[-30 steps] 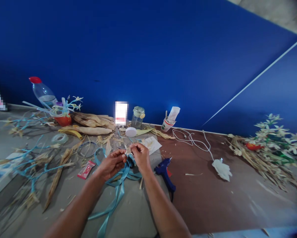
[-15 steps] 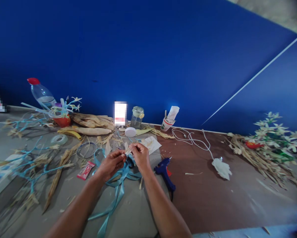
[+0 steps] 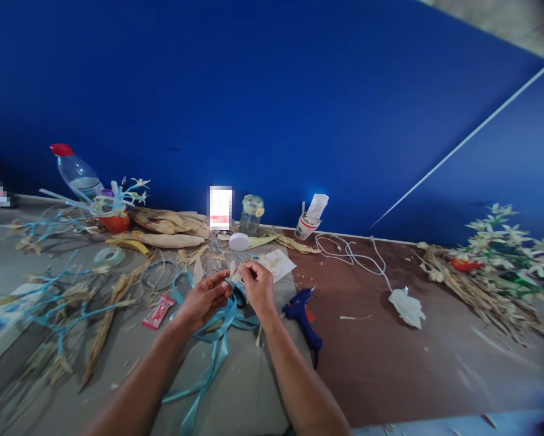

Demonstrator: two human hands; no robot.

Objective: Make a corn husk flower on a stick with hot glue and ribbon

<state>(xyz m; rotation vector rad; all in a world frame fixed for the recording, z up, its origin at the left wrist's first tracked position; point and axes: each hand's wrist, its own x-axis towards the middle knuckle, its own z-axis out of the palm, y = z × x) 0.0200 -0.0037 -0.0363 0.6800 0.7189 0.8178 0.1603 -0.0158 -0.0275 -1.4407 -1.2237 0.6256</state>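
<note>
A pale husk piece (image 3: 233,272) sits between the fingertips of two bare hands above a worktable; it stands upright, just off the left index finger's tip and against the right hand's thumb and forefinger. The right hand (image 3: 259,289) has thumb and forefinger pinched together on the piece, its other fingers curled in; the left hand (image 3: 207,301) holds its index finger stretched toward the piece, the rest bent below; whether its thumb is clamped on it cannot be told.

Blue ribbon (image 3: 218,346) loops under the hands and trails toward the near side; white paper (image 3: 284,266) lies just beyond the right hand, a glue gun (image 3: 304,315) to the right of its wrist; a red wrapper (image 3: 158,312) lies left of the left wrist. A jar (image 3: 252,215) and lid (image 3: 239,242) stand ahead, near a blue partition (image 3: 253,103) bounding the far edge; to the right, a brown surface (image 3: 380,375) stretches past the glue gun toward a tissue (image 3: 406,307).
</note>
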